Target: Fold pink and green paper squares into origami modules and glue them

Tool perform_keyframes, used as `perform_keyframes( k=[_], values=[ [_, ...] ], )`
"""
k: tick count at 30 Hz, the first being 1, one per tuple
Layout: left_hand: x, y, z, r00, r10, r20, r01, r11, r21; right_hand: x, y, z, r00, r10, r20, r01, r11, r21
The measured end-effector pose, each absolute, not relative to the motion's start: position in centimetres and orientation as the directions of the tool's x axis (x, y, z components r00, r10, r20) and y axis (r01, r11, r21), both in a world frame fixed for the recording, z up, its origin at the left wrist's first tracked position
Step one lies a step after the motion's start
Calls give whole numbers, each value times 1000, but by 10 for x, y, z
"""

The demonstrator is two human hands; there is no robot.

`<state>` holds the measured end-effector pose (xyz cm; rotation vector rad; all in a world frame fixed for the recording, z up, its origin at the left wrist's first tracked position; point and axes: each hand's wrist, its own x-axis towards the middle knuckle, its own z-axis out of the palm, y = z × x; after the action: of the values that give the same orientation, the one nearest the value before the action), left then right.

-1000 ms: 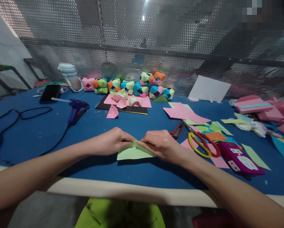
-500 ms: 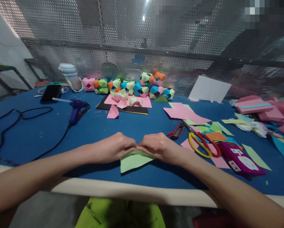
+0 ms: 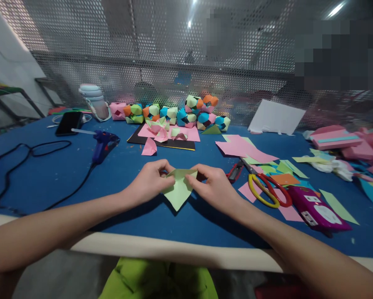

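A light green sheet of paper (image 3: 178,191), partly folded, is held up over the blue table with one corner pointing down toward me. My left hand (image 3: 151,180) pinches its left edge between thumb and fingers. On the opposite edge, my right hand (image 3: 213,185) grips the paper the same way, thumb on the near face. The fingers behind the sheet are mostly hidden. Beyond my hands lies a small folded pink paper piece (image 3: 149,147). Right of my right hand is a red and black cutter (image 3: 235,172), partly covered by that hand.
Scissors (image 3: 267,193) with yellow and red handles lie among paper scraps at right, beside a purple packet (image 3: 319,209). A blue glue gun (image 3: 102,145) with its cord lies left, near a phone (image 3: 69,123) and a bottle (image 3: 95,102). Folded paper balls (image 3: 186,118) line the back.
Both hands have lifted the green paper and turned it, so a corner now points toward me. The fists pressed together before are now apart, pinching opposite edges.
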<state>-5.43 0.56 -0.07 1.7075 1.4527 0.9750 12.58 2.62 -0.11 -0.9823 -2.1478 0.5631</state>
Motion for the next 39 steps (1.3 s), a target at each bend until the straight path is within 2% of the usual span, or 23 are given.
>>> perform_keyframes(
  k=[3, 7, 11, 17, 24, 30, 39],
  values=[
    [-48, 5, -4, 20, 998, 52, 353, -56, 934, 123, 24, -5, -425, 783, 454, 464, 619, -634],
    [-43, 3, -4, -2, 999, 43, 263, -41, 964, 124, 27, -10, -423, 717, 554, 437, 697, -569],
    [-43, 2, -4, 0, 999, 42, 275, -41, 961, 125, 29, -14, -429, 639, 638, 402, 768, -498],
    [-43, 1, -5, 2, 1000, 31, 266, -31, 963, 123, 28, -17, -400, 578, 711, 330, 815, -476],
    [-43, -1, -1, 10, 999, 43, 261, -44, 964, 125, 28, -21, -509, 383, 771, 279, 921, -273],
    [-45, -1, 2, 24, 996, 86, 308, -89, 947, 127, 28, -22, -573, 377, 728, 289, 924, -251],
    [-51, 1, -2, 101, 987, 125, 405, -156, 901, 122, 26, -22, -516, 384, 766, 262, 922, -286]
  ],
)
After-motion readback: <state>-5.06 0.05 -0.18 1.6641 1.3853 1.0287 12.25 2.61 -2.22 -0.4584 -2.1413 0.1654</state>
